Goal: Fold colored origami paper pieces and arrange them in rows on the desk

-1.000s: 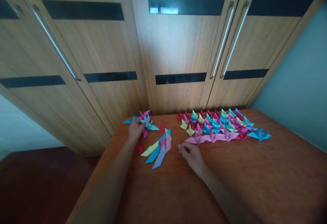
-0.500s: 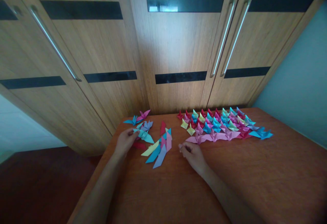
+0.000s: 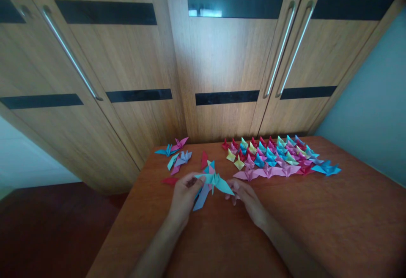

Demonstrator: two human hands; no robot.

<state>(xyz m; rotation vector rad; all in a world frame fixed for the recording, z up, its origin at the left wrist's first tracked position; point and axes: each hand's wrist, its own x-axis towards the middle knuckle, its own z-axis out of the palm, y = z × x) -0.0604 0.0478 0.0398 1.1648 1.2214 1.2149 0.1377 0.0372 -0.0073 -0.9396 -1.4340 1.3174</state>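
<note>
A mint-green origami crane (image 3: 215, 181) is raised above the table between my two hands, its wings spread sideways. My left hand (image 3: 187, 191) pinches its left wing between thumb and fingers. At the right wing's tip is my right hand (image 3: 245, 195), its curled fingers closed about that end and partly hidden by the paper. Beneath the crane lie flat folded paper pieces, among them a lavender strip (image 3: 200, 200) and a red one (image 3: 204, 159); the crane and my left hand cover others.
Rows of colourful paper cranes (image 3: 269, 157) stand at the back right of the brown table (image 3: 285, 223). At the back left lie several more, including a blue crane (image 3: 168, 151) and a lavender crane (image 3: 183, 158). A wooden wardrobe (image 3: 222, 58) rises behind the table.
My left hand has lifted the mint-green crane from the left group and carried it right, over the flat pieces. My right hand has moved slightly to meet its wing.
</note>
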